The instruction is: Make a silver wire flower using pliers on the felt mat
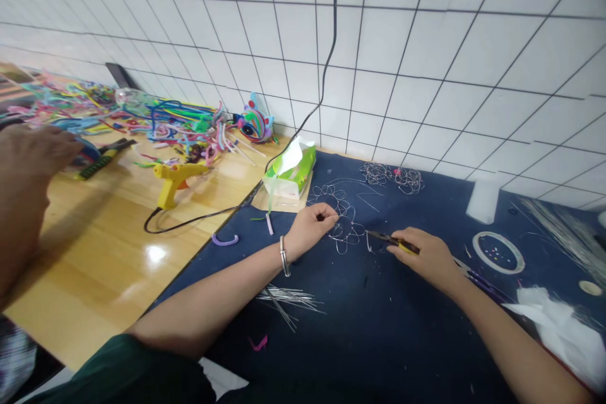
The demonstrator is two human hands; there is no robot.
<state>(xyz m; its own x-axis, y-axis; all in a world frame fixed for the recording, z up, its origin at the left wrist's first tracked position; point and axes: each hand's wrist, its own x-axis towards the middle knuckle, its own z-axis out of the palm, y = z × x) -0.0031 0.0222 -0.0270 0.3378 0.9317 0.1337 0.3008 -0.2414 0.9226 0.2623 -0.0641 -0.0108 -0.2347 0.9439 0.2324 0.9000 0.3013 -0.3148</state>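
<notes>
with our left hand we pinch wire loops, which extend to its right; our right hand wraps the pliers. blue cloth spreads nearer us, bordering wooden counter at left.

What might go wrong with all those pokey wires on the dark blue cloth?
The left hand seems to pinch the flower-shaped piece of thin, looped silver wire, so a wire end might prick a finger. The right hand holds the dark-nosed pliers with yellow-and-black handles close by, so a slip could bend a loop. The loose bundle of straight silver wires lies beside the left forearm, which might scatter some.
</notes>
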